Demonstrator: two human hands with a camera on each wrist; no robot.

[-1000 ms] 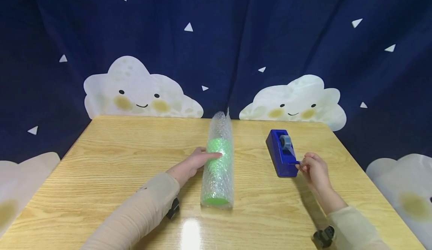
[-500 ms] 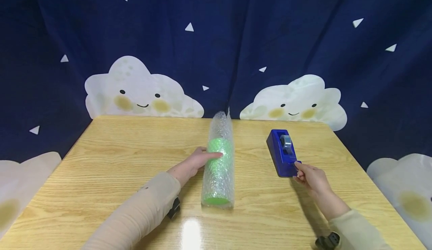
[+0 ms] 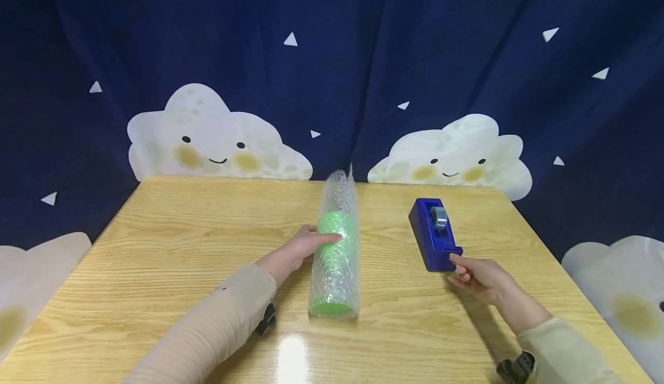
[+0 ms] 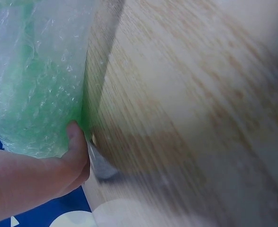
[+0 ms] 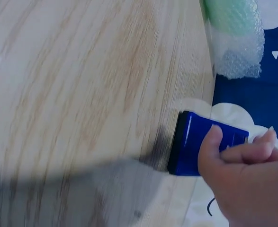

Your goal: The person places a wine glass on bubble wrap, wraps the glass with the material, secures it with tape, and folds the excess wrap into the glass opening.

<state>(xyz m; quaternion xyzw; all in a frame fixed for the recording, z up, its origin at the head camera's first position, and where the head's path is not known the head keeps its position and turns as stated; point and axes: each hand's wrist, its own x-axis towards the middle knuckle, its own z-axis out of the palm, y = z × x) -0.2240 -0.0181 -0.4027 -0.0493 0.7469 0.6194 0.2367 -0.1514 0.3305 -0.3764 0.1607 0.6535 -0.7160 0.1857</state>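
A light-green cylinder in clear bubble wrap (image 3: 334, 274) lies lengthwise at mid-table. My left hand (image 3: 303, 244) holds it from the left, one digit laid across its top; in the left wrist view a fingertip (image 4: 73, 130) rests against the wrap's lower side. On the right stands a dark-blue tape dispenser (image 3: 426, 237) with a roll of clear tape (image 3: 438, 218). My right hand (image 3: 479, 277) is at its front end, thumb and forefinger pinching together just below the cutter. The strip of tape between the fingers is too clear to make out.
Loose bubble wrap (image 3: 339, 185) extends past the cylinder's far end to the back edge of the wooden table (image 3: 218, 211). Behind the table hangs a navy curtain (image 3: 332, 72) with clouds and white triangles. Both wrists carry small black cameras.
My right hand has moved from beside the dispenser's cutter down and toward me, below its front edge. The strip seen stretched from the roll no longer shows. My left hand stays put.
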